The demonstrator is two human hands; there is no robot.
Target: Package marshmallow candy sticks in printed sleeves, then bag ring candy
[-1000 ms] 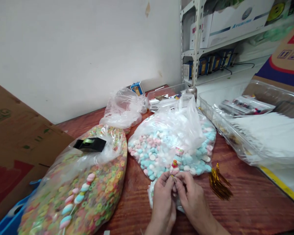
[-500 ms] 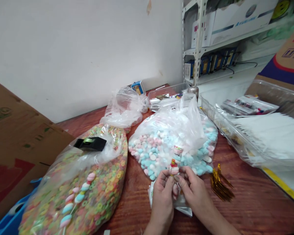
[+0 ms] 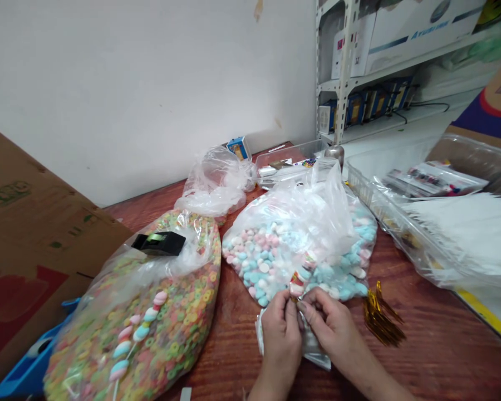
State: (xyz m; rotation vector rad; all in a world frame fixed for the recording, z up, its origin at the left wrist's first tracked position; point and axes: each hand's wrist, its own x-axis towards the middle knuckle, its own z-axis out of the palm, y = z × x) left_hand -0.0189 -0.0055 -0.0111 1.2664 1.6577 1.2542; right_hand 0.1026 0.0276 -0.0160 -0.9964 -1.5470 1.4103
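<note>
My left hand (image 3: pixel 281 326) is closed around the neck of a small clear bag holding a marshmallow skewer (image 3: pixel 298 283), its top tilted slightly right. Fingers of my right hand (image 3: pixel 329 322) pinch at the same neck, where a bit of gold twist tie shows; the fingers hide most of it. Under both hands lie clear plastic bags (image 3: pixel 318 355). To the right is a bunch of gold twist ties (image 3: pixel 383 317). Just beyond my hands rests a big bag of pink, blue and white marshmallows (image 3: pixel 254 264).
Two marshmallow skewers (image 3: pixel 120 350) and a black tape dispenser (image 3: pixel 167 244) lie on a large bag of ring cereal (image 3: pixel 187 312) at left. A cardboard box (image 3: pixel 37 239) flanks it. At right stands a clear plastic bin (image 3: pixel 409 262) with white paper, and a metal shelf (image 3: pixel 341 83) behind.
The bagged skewer's top leans further right, and my fingers have shifted slightly at the bag's neck. The whole view has moved a little, so the surroundings appear slightly further right.
</note>
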